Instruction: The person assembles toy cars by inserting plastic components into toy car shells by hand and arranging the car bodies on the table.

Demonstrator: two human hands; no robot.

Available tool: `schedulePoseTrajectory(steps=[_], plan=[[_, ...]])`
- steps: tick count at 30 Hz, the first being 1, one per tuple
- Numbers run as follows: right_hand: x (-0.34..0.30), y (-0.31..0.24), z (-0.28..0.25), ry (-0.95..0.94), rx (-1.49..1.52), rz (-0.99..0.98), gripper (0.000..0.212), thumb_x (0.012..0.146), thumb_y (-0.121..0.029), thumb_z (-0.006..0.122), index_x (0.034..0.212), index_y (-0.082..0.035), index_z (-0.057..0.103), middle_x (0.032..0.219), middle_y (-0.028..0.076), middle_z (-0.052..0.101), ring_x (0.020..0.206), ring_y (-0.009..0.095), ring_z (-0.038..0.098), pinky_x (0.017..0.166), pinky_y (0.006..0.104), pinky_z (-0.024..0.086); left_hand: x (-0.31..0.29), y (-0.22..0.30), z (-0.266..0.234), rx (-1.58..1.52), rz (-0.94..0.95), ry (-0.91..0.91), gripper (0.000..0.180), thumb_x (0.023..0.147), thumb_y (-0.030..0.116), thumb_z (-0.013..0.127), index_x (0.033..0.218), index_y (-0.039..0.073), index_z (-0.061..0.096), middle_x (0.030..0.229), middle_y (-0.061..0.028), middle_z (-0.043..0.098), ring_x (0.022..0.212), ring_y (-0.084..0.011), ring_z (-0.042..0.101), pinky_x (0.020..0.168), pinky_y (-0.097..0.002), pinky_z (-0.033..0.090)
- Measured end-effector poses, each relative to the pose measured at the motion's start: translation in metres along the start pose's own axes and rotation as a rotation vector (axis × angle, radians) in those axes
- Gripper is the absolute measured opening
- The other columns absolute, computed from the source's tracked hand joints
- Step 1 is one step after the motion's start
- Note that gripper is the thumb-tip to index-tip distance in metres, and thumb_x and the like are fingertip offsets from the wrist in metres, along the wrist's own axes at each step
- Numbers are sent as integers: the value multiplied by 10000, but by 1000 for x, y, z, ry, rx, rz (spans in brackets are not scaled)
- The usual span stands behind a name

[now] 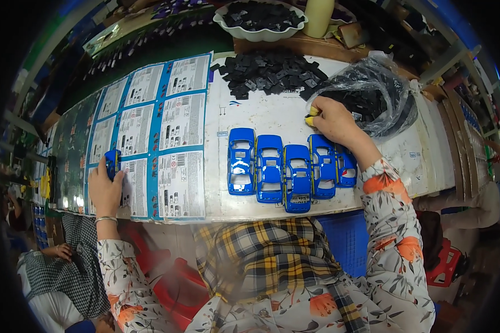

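Observation:
My left hand (105, 191), at the left of the table, closes its thumb and fingers around a small blue toy car body (112, 161) over printed card sheets. My right hand (336, 119) has yellow covers on its fingertips. Its fingers are pinched together, and a small black piece (309, 116) shows at their tips. Below it, several blue toy car bodies (269, 166) lie side by side, partly overlapping at the right end. Beyond the hand is a clear plastic bag (397, 100) of black pieces, beside a loose pile of flat black pieces (272, 72).
Blue-bordered printed sheets (180, 125) cover the table's left part. At the back stand a white scalloped bowl (261, 34) of black parts and a pale yellow cylinder (318, 16). Cardboard (455, 144) stands at the right. Another person in a checked garment (66, 277) is at the lower left.

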State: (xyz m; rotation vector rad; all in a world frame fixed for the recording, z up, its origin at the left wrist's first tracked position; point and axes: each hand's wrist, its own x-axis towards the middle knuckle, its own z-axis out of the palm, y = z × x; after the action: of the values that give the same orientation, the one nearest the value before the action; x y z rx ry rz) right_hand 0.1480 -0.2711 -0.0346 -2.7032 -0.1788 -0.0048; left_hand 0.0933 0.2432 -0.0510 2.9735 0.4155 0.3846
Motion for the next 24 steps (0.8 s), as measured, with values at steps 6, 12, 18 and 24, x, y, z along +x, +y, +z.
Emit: schedulePoseTrajectory(steps=[6,12,18,24], plan=[[-52,-44,-14,-146,726,-125,149,800,-86,634,935,-30,609,755,-13,592,663,58,527,601,207,430,-35,122,-14,-410,476,83,428,729,170,705,1128,70,588,915,-130,609,828,-294,587,741,-370,476],[-121,-82,6,-518,1039,-103,204,813,-38,638,1015,-16,629,833,-21,597,744,35,523,652,200,449,-73,218,-5,-655,532,-351,430,756,300,693,1099,64,584,912,-148,592,768,-304,586,711,-356,488],[-143,-85,16,-340,972,-261,100,829,-59,610,915,-24,646,789,27,572,728,121,542,662,238,439,-66,203,9,-734,478,-516,387,780,242,672,1074,36,528,951,-155,580,789,-248,594,711,-324,487],[-139,-85,25,-122,983,-256,76,833,-26,596,893,2,633,811,39,573,738,112,542,652,224,437,-108,163,-1,-1953,-84,-925,339,792,25,600,1095,46,449,962,-65,585,729,-135,604,649,-261,519]])
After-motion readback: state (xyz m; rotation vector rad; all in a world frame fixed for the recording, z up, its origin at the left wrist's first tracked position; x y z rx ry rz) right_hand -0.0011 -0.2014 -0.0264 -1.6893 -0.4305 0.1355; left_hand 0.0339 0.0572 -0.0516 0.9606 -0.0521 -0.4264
